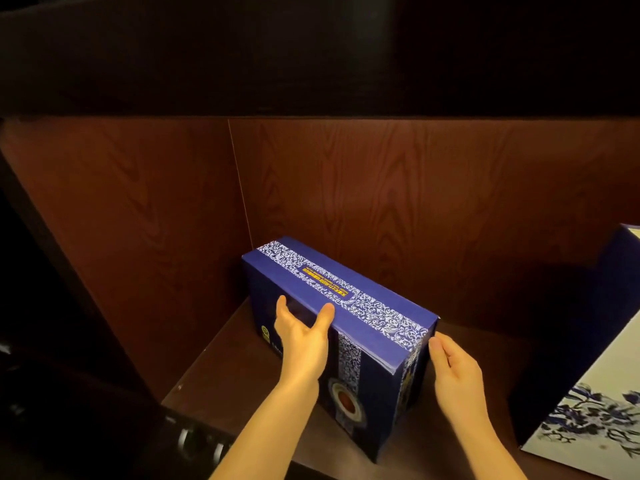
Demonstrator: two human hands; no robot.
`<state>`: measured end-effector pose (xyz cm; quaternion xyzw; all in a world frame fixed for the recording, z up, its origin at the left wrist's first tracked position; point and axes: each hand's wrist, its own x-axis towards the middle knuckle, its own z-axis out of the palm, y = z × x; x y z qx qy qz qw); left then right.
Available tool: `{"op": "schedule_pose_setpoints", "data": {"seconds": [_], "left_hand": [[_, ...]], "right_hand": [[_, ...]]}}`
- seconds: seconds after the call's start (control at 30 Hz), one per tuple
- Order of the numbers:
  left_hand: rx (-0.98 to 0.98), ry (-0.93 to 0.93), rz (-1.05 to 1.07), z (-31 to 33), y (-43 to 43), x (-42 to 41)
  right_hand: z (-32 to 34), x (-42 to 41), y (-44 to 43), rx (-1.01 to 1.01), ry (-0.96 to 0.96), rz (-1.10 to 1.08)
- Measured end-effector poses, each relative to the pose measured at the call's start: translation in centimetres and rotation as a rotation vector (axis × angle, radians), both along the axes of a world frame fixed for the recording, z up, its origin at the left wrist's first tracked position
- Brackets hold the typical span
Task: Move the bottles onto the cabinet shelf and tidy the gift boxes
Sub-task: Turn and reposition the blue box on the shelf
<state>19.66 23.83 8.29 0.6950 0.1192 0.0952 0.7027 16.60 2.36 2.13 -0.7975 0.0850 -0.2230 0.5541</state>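
Hands open — left hand (304, 337) flat on blue gift box (346, 292) front — right hand (453, 372) touching its end.

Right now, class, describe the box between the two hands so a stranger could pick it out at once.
Look into the wooden cabinet shelf. On it stands the dark blue gift box, between the left hand and right hand. Unlike the white flowered box at the right, it has a blue-and-white patterned band with yellow print.

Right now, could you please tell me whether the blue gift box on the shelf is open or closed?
Closed: the blue gift box shows a flat top, its patterned band unbroken, with no flap raised.
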Motion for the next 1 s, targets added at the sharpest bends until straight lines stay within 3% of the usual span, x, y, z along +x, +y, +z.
{"op": "schedule_pose_setpoints", "data": {"seconds": [0.3, 0.57, 0.8, 1.0], "left_hand": [[-0.03, -0.063, 0.222, -1.6, 8.0, 6.3], [-0.204, 0.032, 0.022, -1.7, 11.2, 11.4], [-0.082, 0.0, -0.023, -2.5, 12.2, 12.8], [-0.021, -0.025, 0.067, -3.2, 12.4, 12.6]], "right_hand": [[-1.1, -4.6, 1.9, 0.151, 0.114, 0.016], [-1.3, -7.8, 6.9, 0.009, 0.077, 0.167], [-1.7, -6.8, 8.5, 0.032, 0.089, 0.062], [-2.6, -6.1, 7.7, 0.009, 0.077, 0.049]]}}
